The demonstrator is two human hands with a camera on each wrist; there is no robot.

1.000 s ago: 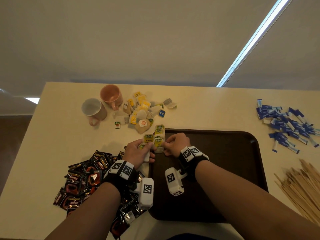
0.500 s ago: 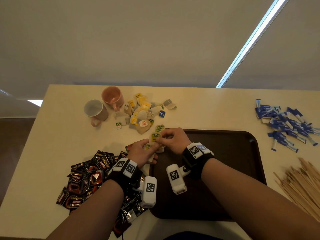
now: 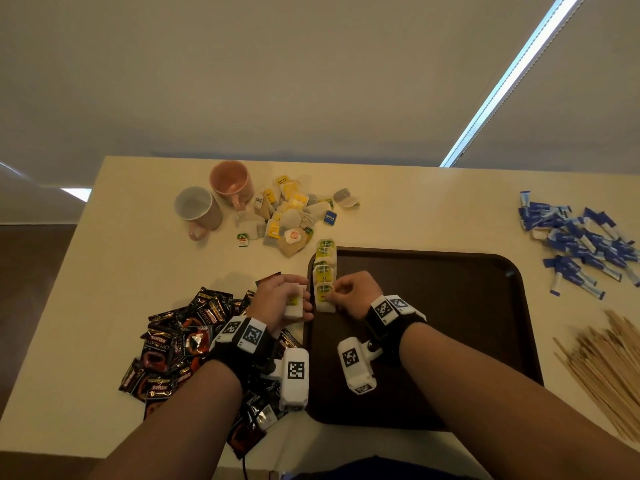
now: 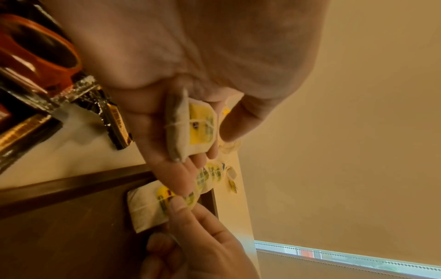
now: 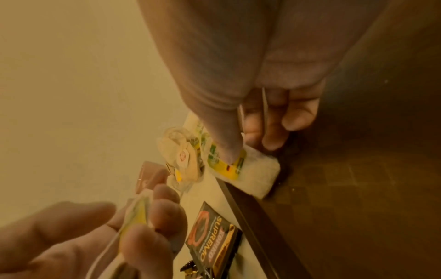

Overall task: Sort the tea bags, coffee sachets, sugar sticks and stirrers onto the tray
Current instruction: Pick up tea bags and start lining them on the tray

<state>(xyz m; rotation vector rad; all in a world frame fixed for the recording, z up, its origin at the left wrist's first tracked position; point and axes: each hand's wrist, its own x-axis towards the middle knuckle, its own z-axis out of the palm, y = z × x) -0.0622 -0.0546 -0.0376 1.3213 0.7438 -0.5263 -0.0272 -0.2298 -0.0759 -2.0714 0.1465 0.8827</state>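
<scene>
Tea bags with yellow-green tags (image 3: 324, 271) lie in a short overlapping row along the left edge of the dark brown tray (image 3: 450, 306) in the head view, the farthest ones reaching past the tray's far rim onto the pale table (image 3: 104, 271). The right hand (image 3: 353, 292) rests on the tray with its fingers curled, pinching the nearest bag of that row, while the left hand (image 3: 280, 299) sits just left of the tray, gripping a small stack of tea bags (image 3: 294, 303). More tea bags (image 3: 291, 216) lie loose beyond, beside a pink mug (image 3: 232, 181) and a white mug (image 3: 195, 206); dark coffee sachets (image 3: 173, 344) are heaped at the left, blue sugar sticks (image 3: 581, 237) at the far right, wooden stirrers (image 3: 606, 362) nearer on the right — all off the tray. From the left wrist, the fingers and thumb close round the held stack, its yellow tag (image 4: 201, 125) facing out, and the right thumb (image 4: 179, 204) presses on the nearest tray bag (image 4: 145, 207). From the right wrist, the thumb (image 5: 226, 147) pins that bag's tag against the tray's rim (image 5: 243, 203), and a sachet marked SUPREMO (image 5: 210, 237) lies just outside it.
</scene>
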